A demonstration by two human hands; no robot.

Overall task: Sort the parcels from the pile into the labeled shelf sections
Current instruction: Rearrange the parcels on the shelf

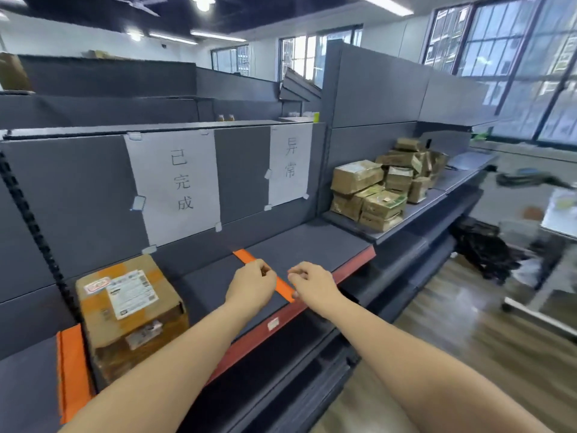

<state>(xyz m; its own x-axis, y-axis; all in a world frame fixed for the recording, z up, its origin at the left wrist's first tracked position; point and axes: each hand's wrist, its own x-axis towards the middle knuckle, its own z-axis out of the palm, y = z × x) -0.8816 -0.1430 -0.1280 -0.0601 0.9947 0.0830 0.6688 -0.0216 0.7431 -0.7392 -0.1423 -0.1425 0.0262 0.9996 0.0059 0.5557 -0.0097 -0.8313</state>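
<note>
Both hands reach out over the grey shelf (pixel 312 242) at the centre of the frame. The left hand (pixel 251 284) has its fingers curled inward, with something small and dark just visible at the fingertips; what it is cannot be told. The right hand (pixel 312 284) sits just beside it, fingers also curled, and whether they pinch anything cannot be told. Between and under the two hands runs a strip of orange tape (pixel 248 257), laid across the shelf from the back toward the red front edge; both hands are at or just above it.

The nearest parcel (pixel 129 310), a brown carton with a white shipping label on top, rests on the shelf at the lower left of the frame, well apart from either grip, to the left of the left forearm. It stands below the larger paper sign (pixel 175 185) taped to the back panel. A second orange tape strip (pixel 73 370) lies just left of it. A smaller paper sign (pixel 290 165) hangs further right.

The pile of parcels (pixel 381 189) sits on a higher shelf at centre right, far from both hands.
</note>
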